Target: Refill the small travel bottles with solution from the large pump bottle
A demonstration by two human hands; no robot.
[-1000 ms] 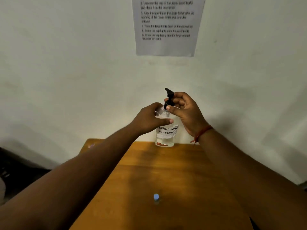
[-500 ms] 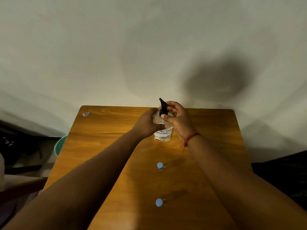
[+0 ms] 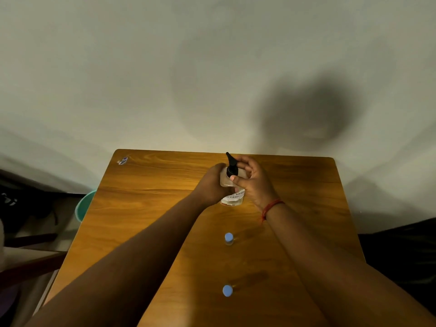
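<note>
The large pump bottle (image 3: pixel 232 185) stands upright on the wooden table (image 3: pixel 151 208), in the far half, near the middle between the left and right edges. It is clear, with a white label that has dark handwriting; the words are too blurred to read. Its black pump head (image 3: pixel 231 165) points up and a little to the left.

The left hand (image 3: pixel 212 185) is wrapped around the left side of the bottle body and grips it. The right hand (image 3: pixel 253 180) is closed on the black pump collar, with the thumb tip on the near side of the collar and the other fingers curved behind it. A red thread bracelet (image 3: pixel 271 207) is around the right wrist.

Nearer to the person, two small travel bottles stand in one line with the big bottle. The farther small bottle (image 3: pixel 228 239) has a blue cap and a clear body, and it stands between the two forearms. The nearer small bottle (image 3: pixel 227 291) also has a blue cap; its body is almost hidden under the cap from this angle. Both are well apart from the hands and from each other.

A small sticker or scrap (image 3: pixel 122 160) lies near the far left corner of the table. A green round container (image 3: pixel 83 206) shows just beside the left edge of the table, lower than the tabletop. The pale wall (image 3: pixel 141 79) behind the table carries a dark round shadow (image 3: pixel 311 114).
</note>
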